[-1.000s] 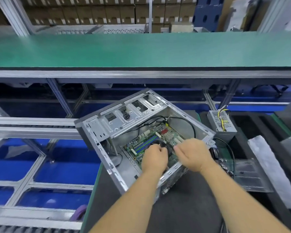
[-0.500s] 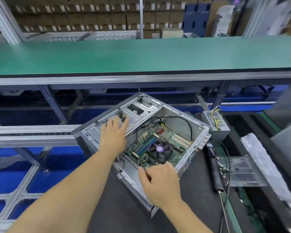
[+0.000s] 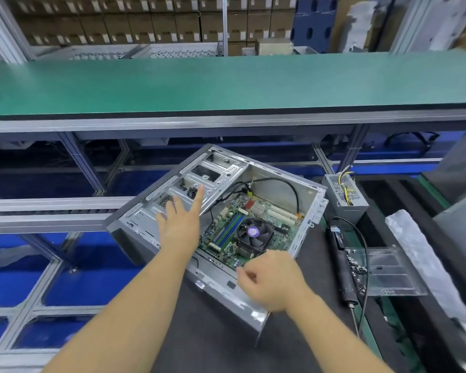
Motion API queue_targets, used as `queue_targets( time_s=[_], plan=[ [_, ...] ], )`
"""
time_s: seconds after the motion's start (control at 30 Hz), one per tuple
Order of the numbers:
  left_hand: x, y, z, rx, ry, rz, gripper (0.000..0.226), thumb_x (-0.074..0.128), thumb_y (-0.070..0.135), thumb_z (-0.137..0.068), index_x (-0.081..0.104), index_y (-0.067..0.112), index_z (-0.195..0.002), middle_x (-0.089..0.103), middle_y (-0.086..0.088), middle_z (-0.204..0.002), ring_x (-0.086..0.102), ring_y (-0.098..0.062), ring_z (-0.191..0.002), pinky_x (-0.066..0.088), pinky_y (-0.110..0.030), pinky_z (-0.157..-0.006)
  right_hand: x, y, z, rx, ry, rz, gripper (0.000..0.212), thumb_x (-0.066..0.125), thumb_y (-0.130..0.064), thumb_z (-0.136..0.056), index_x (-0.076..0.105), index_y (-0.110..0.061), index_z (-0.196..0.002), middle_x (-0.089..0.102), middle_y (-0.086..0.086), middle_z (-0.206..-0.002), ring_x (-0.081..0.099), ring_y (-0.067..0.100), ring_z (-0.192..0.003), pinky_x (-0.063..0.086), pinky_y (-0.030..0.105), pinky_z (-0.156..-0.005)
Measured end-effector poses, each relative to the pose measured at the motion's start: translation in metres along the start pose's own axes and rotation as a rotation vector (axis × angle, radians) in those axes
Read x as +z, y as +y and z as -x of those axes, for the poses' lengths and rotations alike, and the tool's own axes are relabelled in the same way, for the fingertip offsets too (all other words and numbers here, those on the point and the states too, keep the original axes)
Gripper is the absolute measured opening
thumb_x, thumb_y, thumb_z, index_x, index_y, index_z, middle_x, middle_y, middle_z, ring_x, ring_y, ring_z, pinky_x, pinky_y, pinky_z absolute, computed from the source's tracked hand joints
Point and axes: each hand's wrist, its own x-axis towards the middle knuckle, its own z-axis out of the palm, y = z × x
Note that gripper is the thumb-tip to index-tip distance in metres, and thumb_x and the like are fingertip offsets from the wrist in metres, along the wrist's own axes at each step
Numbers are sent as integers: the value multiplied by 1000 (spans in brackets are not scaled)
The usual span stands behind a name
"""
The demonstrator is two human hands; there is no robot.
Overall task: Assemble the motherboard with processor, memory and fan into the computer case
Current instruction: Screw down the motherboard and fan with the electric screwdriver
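Motherboard, with fan and blue memory sticks fitted, is seen lying inside the open computer case, which is set askew on the dark mat. Left hand is spread flat, empty, over the drive cage at ten o'clock of the fan. Right hand is loosely curled at the case's six o'clock edge; what is gripped, if anything, cannot be told. An electric screwdriver is laid at three o'clock.

I see a silver-grey case w/ green motherboard — blue memory sticks, black fan w/ purple centre label. Black cable inside. Grey perforated power supply has yellow/black wires. Conveyor belt green; bins below blue.
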Motion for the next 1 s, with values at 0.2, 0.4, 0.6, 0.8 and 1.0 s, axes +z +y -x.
queue_targets(
  time_s=[0.2,0.4,0.6,0.8,1.0],
  plan=[
    [-2,46,33,-177,-108,149,107,48,5,-90,-38,36,-143,-6,-36,-157,1,-51,-146,17,-66,-111,-49,69,-14,17,-173,-30,53,45,-37,-101,33,-18,-54,31,-1,-47,29,16,-46,46,30,-60],
    [-7,22,8,0,138,169,91,35,67,-93,-29,35,-149,-7,-14,-165,0,-36,-151,10,-58,-117,-4,-42,1,141,126,72,54,19,-59,-91,55,-22,-76,65,3,-82,61,29,-80,45,39,-65],
    [-5,-41,-31,-190,83,215,69,16,66,-97,7,33,-157,21,-14,-162,27,-41,-142,25,-57,-113,13,-68,8,226,186,196,52,27,-53,-101,63,-20,-83,66,-1,-75,64,24,-71,48,37,-61],
    [5,-49,-25,-237,28,212,71,20,62,-99,13,22,-157,25,-14,-158,33,-42,-137,31,-56,-107,18,-59,4,250,257,226,44,42,-48,-88,56,-23,-54,53,-7,-48,53,16,-43,32,23,-41],
    [-3,-15,9,-401,8,246,90,23,68,-94,9,3,-155,26,-21,-154,35,-42,-132,34,-54,-103,-9,17,-9,189,202,279,49,41,-44,-90,56,-14,-53,56,1,-48,58,27,-45,36,26,-44]
  ],
)
